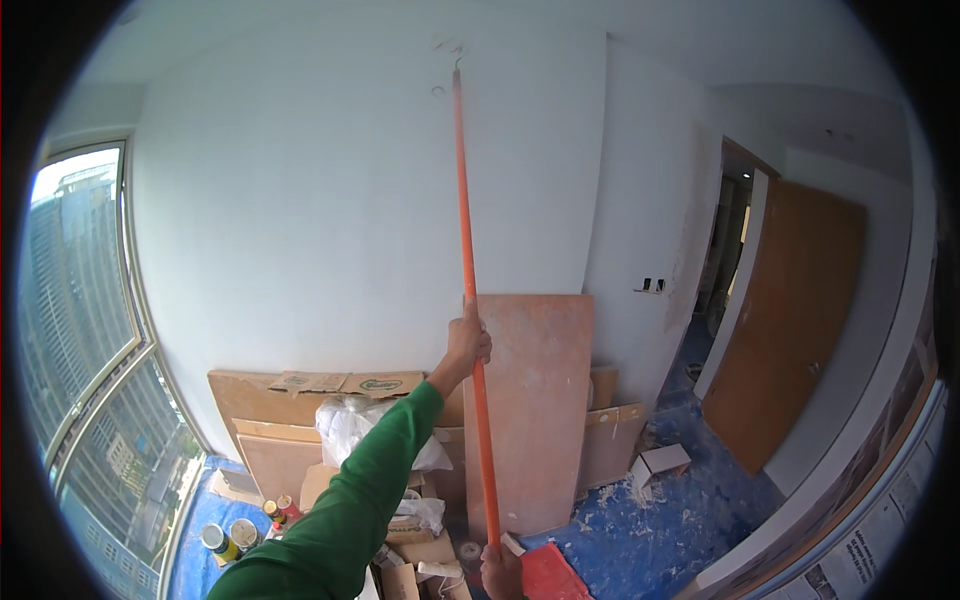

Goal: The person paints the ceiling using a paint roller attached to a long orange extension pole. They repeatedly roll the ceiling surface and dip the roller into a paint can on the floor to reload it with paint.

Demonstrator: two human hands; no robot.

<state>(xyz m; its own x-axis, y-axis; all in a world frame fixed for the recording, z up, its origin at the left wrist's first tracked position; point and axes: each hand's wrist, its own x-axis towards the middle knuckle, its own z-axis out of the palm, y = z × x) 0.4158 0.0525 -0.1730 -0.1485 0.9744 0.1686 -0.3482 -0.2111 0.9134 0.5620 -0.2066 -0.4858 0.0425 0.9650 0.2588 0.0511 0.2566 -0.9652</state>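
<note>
A long orange extension pole (466,220) rises almost upright in front of the pale wall. My left hand (467,341), at the end of a green sleeve, is wrapped round its middle. Lower down, my right hand (500,574) grips the pole close to the lower edge of the picture. A thin bent wire (458,63) sticks out of the pole's top end, high up by the wall. What the wire carries, if anything, is too pale and small to make out. Faint marks show on the wall around it.
Boards (530,420) and flattened cardboard (300,384) lean against the wall. Paint cans (245,533), a white plastic bag (350,425) and boxes crowd the floor at left. A red sheet (550,575) lies on blue floor covering (640,530). At right stands an open wooden door (790,320); windows (80,270) line the left.
</note>
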